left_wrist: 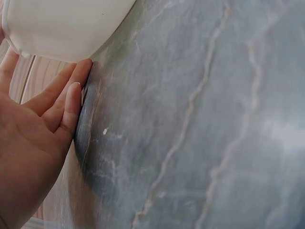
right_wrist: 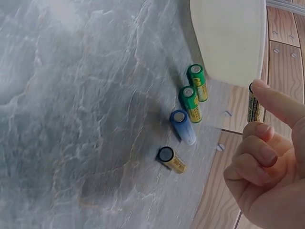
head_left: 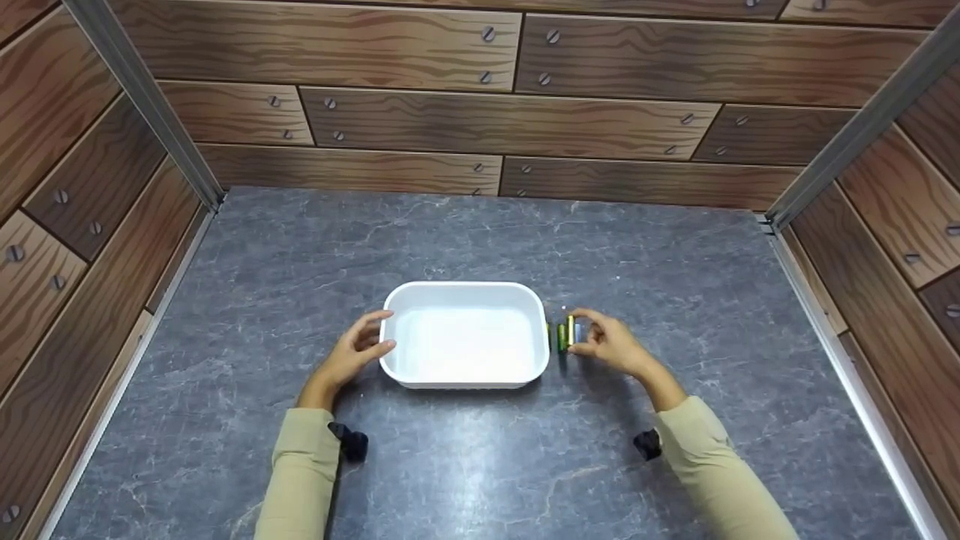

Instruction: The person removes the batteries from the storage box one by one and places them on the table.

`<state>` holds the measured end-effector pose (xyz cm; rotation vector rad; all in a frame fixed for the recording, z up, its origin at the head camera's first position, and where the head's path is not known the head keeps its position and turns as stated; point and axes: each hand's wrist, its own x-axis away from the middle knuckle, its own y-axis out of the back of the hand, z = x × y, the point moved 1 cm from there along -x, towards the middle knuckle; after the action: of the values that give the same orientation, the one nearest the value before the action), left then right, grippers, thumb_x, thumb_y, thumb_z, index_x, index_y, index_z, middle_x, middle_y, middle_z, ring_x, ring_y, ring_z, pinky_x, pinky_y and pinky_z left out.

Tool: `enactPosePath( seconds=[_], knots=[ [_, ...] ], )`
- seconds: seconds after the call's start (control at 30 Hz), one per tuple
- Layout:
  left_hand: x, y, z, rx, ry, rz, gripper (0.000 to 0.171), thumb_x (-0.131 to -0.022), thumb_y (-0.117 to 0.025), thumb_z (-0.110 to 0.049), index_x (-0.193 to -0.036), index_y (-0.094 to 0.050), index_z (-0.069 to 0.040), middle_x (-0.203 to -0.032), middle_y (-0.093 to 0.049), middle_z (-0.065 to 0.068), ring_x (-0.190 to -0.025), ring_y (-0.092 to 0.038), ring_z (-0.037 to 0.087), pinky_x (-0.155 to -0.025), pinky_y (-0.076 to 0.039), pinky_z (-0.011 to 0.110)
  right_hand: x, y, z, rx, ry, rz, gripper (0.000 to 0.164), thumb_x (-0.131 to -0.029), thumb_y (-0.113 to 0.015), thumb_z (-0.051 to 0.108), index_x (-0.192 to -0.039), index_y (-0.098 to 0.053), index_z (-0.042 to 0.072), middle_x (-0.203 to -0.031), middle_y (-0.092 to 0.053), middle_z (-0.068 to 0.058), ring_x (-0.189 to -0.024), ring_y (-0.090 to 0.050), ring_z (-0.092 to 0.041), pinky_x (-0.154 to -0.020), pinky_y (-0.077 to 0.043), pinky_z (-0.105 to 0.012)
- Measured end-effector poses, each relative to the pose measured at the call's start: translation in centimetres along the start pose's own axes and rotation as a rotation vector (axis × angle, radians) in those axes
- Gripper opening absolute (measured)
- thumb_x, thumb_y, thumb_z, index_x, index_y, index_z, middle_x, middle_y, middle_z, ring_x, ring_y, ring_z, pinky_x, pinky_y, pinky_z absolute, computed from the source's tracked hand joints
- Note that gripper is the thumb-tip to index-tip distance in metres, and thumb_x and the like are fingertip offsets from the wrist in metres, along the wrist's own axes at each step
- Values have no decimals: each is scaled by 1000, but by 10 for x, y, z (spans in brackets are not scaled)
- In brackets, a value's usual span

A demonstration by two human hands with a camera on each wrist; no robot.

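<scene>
A white rectangular dish (head_left: pixel 465 337) stands on the grey marbled table, with its side also showing in the left wrist view. My left hand (head_left: pixel 351 357) holds the dish's left end, thumb and a finger over the rim, while other fingers lie along the outside wall. To the right of the dish, my right hand (head_left: pixel 609 345) pinches a gold and black battery (right_wrist: pixel 254 105) by its ends between thumb and forefinger. Below it on the table are two green batteries, one (right_wrist: pixel 197 82) nearer the dish and another (right_wrist: pixel 190 103) beside it, then a blue battery (right_wrist: pixel 183 127) and a gold one with a black end (right_wrist: pixel 172 160).
Wood-patterned panels (head_left: pixel 420 116) wall the table at the back and both sides. Metal posts rise at the two back corners, the left post (head_left: pixel 150 105) and the right post (head_left: pixel 847 135). A black wrist camera (head_left: pixel 351 442) sits by the left cuff.
</scene>
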<state>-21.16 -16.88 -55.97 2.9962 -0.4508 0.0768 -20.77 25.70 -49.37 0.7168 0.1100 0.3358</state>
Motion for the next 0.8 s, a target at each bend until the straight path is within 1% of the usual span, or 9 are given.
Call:
enactPosePath(
  seconds=[0.13, 0.33, 0.5, 0.63, 0.8],
  knots=[
    [0, 0, 1, -1, -6, 3, 55, -91, -63, -7, -141, -40, -1, -136, -50, 34, -111, -62, 25, -88, -51, 25, 2, 2, -6, 6, -38, -1, 54, -78, -76, 5, -124, -52, -8, -61, -41, 4, -54, -37, 0, -54, -32, -18],
    [0, 0, 1, 0, 20, 6, 56, -92, -64, -10, -142, -41, -6, -138, -49, 30, -119, -58, 34, -91, -51, 30, 5, 5, -18, 23, -89, -7, 54, -79, -76, 5, -126, -52, -6, -61, -43, 4, -55, -38, -3, -54, -33, -19],
    [0, 0, 1, 0, 20, 9, 56, -92, -64, -11, -143, -40, -6, -139, -49, 30, -119, -59, 33, -92, -51, 31, 6, 8, -27, 16, -139, -1, 54, -80, -73, 4, -128, -50, -6, -61, -44, 4, -56, -39, -5, -53, -34, -19],
    [-1, 0, 1, -8, 17, -2, 55, -92, -64, -10, -142, -41, -6, -138, -50, 30, -116, -60, 30, -90, -51, 29, 8, 11, -33, 17, -183, 4, 59, -81, -73, 5, -133, -47, -6, -61, -43, 5, -55, -39, -6, -52, -34, -19],
    [0, 0, 0, -20, 14, -11, 55, -92, -64, -10, -141, -42, -5, -137, -50, 31, -115, -60, 30, -90, -51, 28, 10, 15, -39, 19, -200, 5, 60, -82, -72, 4, -134, -46, -6, -61, -42, 5, -55, -38, -4, -52, -33, -19]
  ],
)
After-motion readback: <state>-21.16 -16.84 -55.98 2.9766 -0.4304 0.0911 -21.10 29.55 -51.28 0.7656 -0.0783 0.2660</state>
